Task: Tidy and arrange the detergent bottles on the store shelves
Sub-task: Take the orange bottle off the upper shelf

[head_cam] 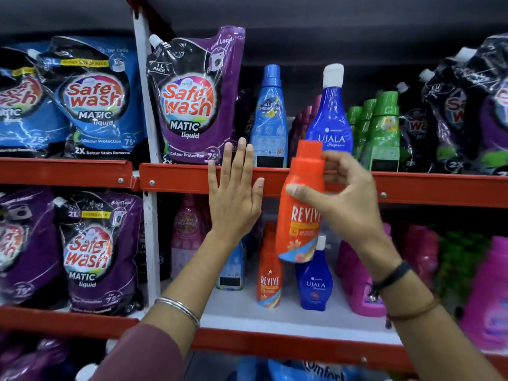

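Observation:
My right hand (341,196) grips an orange Revive bottle (301,215) by its shoulder and holds it upright in the air, in front of the red upper shelf rail (181,178). My left hand (233,193) lies flat with fingers spread against that rail, holding nothing. On the upper shelf behind stand a light blue bottle (269,119) and a dark blue Ujala bottle (331,116). On the white middle shelf (275,317) below stand a smaller orange Revive bottle (270,270) and a small Ujala bottle (314,281).
Purple and blue Safe Wash pouches (192,100) fill the left of both shelves. Green bottles (379,130) and dark pouches (453,114) stand at the upper right, pink bottles (362,284) at the lower right. A white upright post (145,105) divides the bays.

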{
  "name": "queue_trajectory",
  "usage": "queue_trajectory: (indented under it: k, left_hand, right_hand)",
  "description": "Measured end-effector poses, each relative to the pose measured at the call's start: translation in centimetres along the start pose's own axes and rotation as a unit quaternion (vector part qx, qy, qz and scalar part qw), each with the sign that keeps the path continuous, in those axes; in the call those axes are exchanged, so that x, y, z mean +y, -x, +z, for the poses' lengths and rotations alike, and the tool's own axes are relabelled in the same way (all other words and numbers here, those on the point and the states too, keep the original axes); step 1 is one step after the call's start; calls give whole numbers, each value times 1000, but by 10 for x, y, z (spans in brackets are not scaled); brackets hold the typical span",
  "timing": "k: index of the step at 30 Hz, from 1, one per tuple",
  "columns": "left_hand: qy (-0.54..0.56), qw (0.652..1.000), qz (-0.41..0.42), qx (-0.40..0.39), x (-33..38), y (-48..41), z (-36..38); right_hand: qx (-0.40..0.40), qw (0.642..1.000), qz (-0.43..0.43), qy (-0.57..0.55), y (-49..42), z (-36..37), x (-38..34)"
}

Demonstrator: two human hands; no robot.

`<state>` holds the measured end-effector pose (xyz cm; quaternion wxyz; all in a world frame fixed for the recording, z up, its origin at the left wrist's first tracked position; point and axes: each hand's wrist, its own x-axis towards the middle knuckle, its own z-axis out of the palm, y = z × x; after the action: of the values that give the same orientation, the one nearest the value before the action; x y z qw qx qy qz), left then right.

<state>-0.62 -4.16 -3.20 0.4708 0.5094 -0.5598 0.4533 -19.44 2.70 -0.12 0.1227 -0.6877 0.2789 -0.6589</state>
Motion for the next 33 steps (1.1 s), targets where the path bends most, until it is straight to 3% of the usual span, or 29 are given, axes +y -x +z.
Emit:
queue_trajectory:
  k: [6,17,33]
  left_hand:
    - [10,1000,-3,16,5,3,4]
    - [-4,999,11,44,0,3,10]
    - [3,999,11,37,0,3,9]
  right_hand:
    - [-89,993,73,18,50,19,54]
    - [-133,970,179,98,91,69,137]
    - [-189,955,181,141,102,82,141]
